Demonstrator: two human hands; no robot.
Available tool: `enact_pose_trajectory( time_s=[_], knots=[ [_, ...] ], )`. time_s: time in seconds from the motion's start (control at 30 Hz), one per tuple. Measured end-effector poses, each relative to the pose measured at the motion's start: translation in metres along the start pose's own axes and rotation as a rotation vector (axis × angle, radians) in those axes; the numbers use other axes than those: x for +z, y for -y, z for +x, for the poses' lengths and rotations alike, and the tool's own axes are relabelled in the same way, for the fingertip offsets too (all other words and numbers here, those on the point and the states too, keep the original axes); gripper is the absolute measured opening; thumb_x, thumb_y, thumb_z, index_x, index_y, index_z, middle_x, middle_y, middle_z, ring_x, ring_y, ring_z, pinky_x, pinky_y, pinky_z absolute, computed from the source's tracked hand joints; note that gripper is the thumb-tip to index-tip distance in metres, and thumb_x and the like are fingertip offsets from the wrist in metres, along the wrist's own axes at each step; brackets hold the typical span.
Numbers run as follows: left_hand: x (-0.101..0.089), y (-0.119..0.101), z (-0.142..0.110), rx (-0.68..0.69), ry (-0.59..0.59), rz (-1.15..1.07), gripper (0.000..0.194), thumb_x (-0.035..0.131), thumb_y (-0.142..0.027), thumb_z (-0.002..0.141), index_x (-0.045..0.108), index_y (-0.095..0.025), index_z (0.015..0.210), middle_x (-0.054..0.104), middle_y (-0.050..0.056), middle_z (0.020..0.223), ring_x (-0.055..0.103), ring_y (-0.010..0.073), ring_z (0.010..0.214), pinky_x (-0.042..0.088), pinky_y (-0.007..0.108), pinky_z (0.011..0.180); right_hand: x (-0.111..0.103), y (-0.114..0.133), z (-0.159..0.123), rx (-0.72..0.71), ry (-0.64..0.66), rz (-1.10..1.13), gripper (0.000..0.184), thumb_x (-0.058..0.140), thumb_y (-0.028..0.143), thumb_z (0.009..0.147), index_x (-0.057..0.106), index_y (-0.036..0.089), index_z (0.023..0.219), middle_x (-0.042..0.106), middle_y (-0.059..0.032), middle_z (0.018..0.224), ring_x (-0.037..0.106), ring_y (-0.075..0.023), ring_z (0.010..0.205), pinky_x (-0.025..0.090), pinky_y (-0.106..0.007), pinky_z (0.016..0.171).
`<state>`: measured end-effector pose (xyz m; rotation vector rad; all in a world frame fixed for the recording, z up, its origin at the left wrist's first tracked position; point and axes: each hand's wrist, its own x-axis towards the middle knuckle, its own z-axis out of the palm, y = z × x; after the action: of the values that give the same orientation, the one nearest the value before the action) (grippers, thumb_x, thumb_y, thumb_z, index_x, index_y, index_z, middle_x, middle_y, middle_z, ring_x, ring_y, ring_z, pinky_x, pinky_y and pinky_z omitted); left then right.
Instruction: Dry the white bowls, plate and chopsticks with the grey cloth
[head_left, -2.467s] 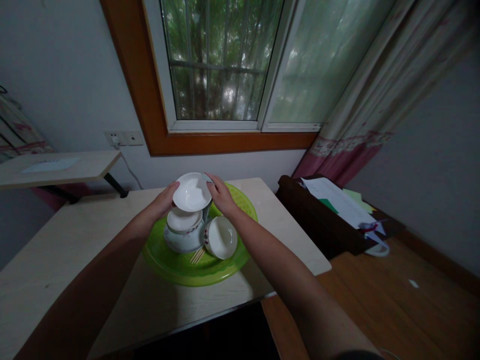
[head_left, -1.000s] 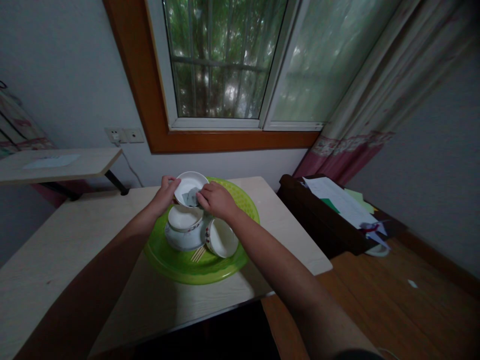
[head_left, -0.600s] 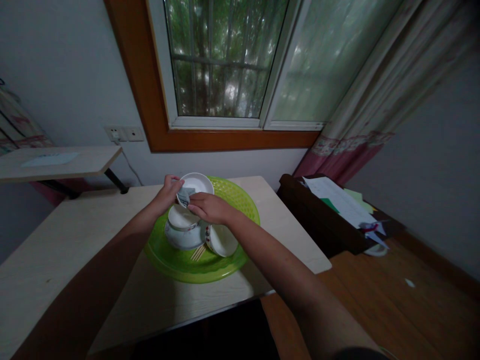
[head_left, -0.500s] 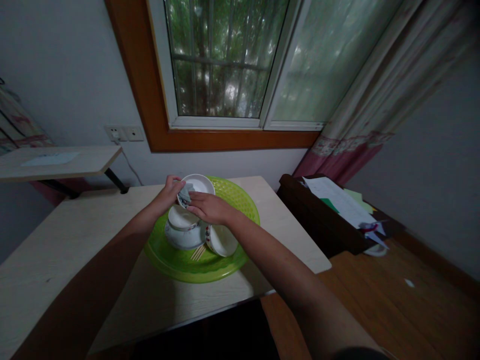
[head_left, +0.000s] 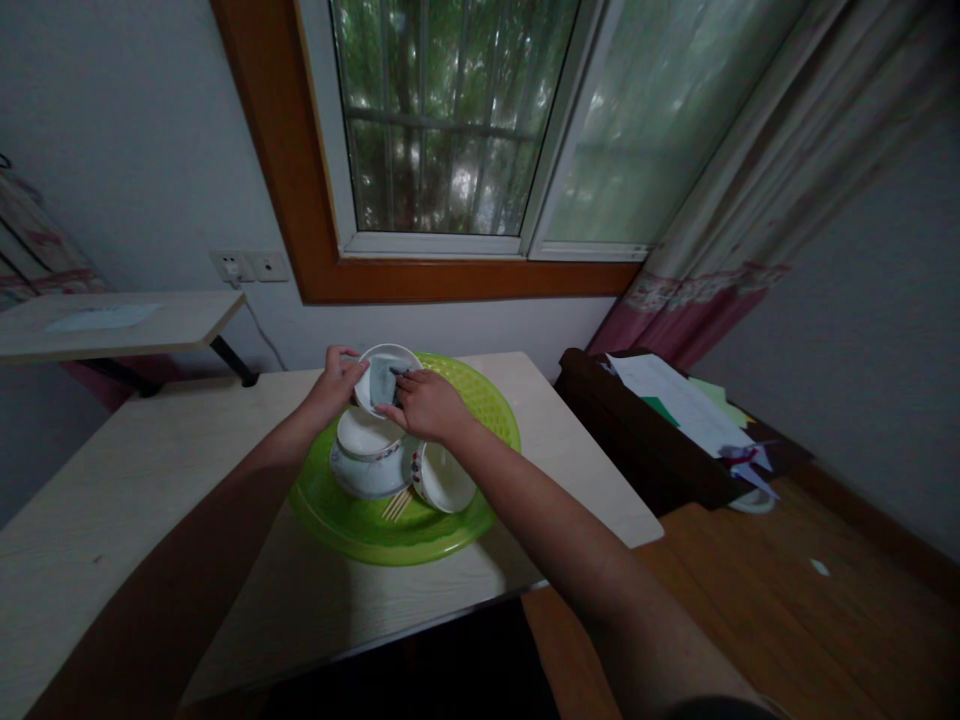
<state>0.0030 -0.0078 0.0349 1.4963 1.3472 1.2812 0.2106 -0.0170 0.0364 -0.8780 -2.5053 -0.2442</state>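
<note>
My left hand [head_left: 341,380] grips the left rim of a white bowl [head_left: 391,352], which is tilted toward me above a green basket [head_left: 442,548]. Pressed against the inside of that bowl is a grey-green cloth [head_left: 382,382], with the fingers of my right hand [head_left: 429,405] closed on its right edge. Below, another white bowl [head_left: 366,437] rests in a larger patterned bowl [head_left: 369,474]. Beside them a third white bowl [head_left: 448,480] lies tipped on its side. Several chopsticks [head_left: 397,504] poke out between these bowls.
The basket stands on a pale wooden table [head_left: 247,590]. A raised shelf [head_left: 120,330] is at the left, with a cable [head_left: 262,335] by the wall. To the right of the table, papers [head_left: 679,400] lie on a dark cabinet [head_left: 622,440]. A window [head_left: 457,130] is behind.
My right hand has shifted slightly right, and the cloth now lies spread across the inside of the bowl instead of bunched at its left. The held bowl has moved a little left.
</note>
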Motion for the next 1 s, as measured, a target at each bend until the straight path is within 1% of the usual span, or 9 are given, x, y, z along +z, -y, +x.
enact_pose_trajectory(
  time_s=[0.1, 0.27, 0.33, 0.4, 0.5, 0.57, 0.73, 0.9, 1.0],
  knots=[
    [-0.001, 0.003, 0.002, 0.004, -0.031, 0.003, 0.052, 0.059, -0.053, 0.084, 0.036, -0.022, 0.119, 0.06, 0.0, 0.084, 0.058, 0.0156, 0.063, 0.045, 0.025, 0.054, -0.001, 0.0, -0.002, -0.006, 0.067, 0.024, 0.066, 0.041, 0.063, 0.101, 0.08, 0.013, 0.085, 0.076, -0.0157, 0.085, 0.071, -0.0267, 0.089, 0.05, -0.041, 0.089],
    [-0.002, 0.007, 0.003, -0.012, -0.048, 0.013, 0.058, 0.062, -0.053, 0.082, 0.037, -0.021, 0.124, 0.061, 0.002, 0.09, 0.06, 0.0163, 0.067, 0.046, 0.027, 0.057, -0.002, 0.001, -0.007, -0.134, 0.083, 0.198, 0.06, 0.04, 0.062, 0.102, 0.078, 0.018, 0.087, 0.076, -0.0106, 0.087, 0.07, -0.0206, 0.082, 0.051, -0.033, 0.08],
    [-0.002, 0.007, 0.003, -0.009, -0.045, 0.02, 0.058, 0.062, -0.053, 0.082, 0.038, -0.021, 0.124, 0.061, 0.002, 0.092, 0.059, 0.0162, 0.067, 0.046, 0.027, 0.057, -0.001, 0.003, -0.008, -0.185, 0.065, 0.254, 0.055, 0.044, 0.061, 0.101, 0.077, 0.019, 0.095, 0.076, -0.0103, 0.095, 0.071, -0.0204, 0.089, 0.052, -0.033, 0.086],
    [-0.002, 0.008, 0.002, -0.013, -0.036, 0.023, 0.056, 0.061, -0.053, 0.084, 0.039, -0.022, 0.124, 0.06, 0.002, 0.09, 0.058, 0.016, 0.066, 0.046, 0.027, 0.056, 0.001, 0.005, -0.008, -0.222, 0.049, 0.252, 0.052, 0.047, 0.06, 0.1, 0.075, 0.017, 0.109, 0.075, -0.0127, 0.114, 0.069, -0.0227, 0.107, 0.05, -0.035, 0.099],
    [-0.002, 0.009, 0.003, -0.003, 0.011, 0.047, 0.052, 0.057, -0.056, 0.086, 0.042, -0.022, 0.123, 0.06, 0.001, 0.084, 0.057, 0.0166, 0.065, 0.045, 0.027, 0.057, 0.007, 0.007, -0.008, -0.232, 0.062, 0.165, 0.059, 0.047, 0.06, 0.1, 0.065, 0.013, 0.13, 0.06, -0.018, 0.143, 0.054, -0.0283, 0.137, 0.038, -0.044, 0.117],
    [-0.001, 0.01, 0.004, 0.034, 0.036, 0.078, 0.049, 0.055, -0.057, 0.087, 0.048, -0.022, 0.121, 0.061, 0.001, 0.085, 0.058, 0.0181, 0.07, 0.046, 0.029, 0.061, 0.009, 0.008, -0.008, -0.201, 0.071, 0.127, 0.063, 0.047, 0.061, 0.099, 0.059, 0.013, 0.138, 0.052, -0.0185, 0.152, 0.043, -0.0297, 0.146, 0.031, -0.049, 0.122],
    [0.0, 0.007, 0.004, 0.131, 0.055, 0.118, 0.045, 0.056, -0.054, 0.086, 0.058, -0.02, 0.114, 0.065, 0.005, 0.102, 0.061, 0.0219, 0.091, 0.049, 0.032, 0.078, 0.013, 0.007, -0.008, -0.079, 0.03, 0.119, 0.071, 0.05, 0.064, 0.097, 0.051, 0.013, 0.147, 0.048, -0.019, 0.155, 0.039, -0.0313, 0.149, 0.026, -0.051, 0.125],
    [-0.002, 0.006, 0.003, 0.127, 0.029, 0.089, 0.05, 0.057, -0.053, 0.087, 0.056, -0.02, 0.124, 0.06, 0.002, 0.087, 0.057, 0.0187, 0.075, 0.045, 0.028, 0.064, 0.013, 0.003, -0.005, 0.011, -0.005, 0.089, 0.079, 0.055, 0.066, 0.093, 0.052, 0.006, 0.145, 0.049, -0.0239, 0.152, 0.041, -0.0341, 0.147, 0.026, -0.049, 0.125],
    [-0.004, 0.007, 0.004, 0.144, -0.028, 0.115, 0.048, 0.058, -0.051, 0.087, 0.057, -0.021, 0.125, 0.057, 0.0, 0.082, 0.055, 0.0169, 0.07, 0.043, 0.026, 0.059, 0.006, 0.003, -0.003, 0.012, 0.059, 0.024, 0.07, 0.056, 0.062, 0.095, 0.062, 0.003, 0.133, 0.058, -0.0262, 0.143, 0.05, -0.0341, 0.14, 0.032, -0.046, 0.121]
  ],
)
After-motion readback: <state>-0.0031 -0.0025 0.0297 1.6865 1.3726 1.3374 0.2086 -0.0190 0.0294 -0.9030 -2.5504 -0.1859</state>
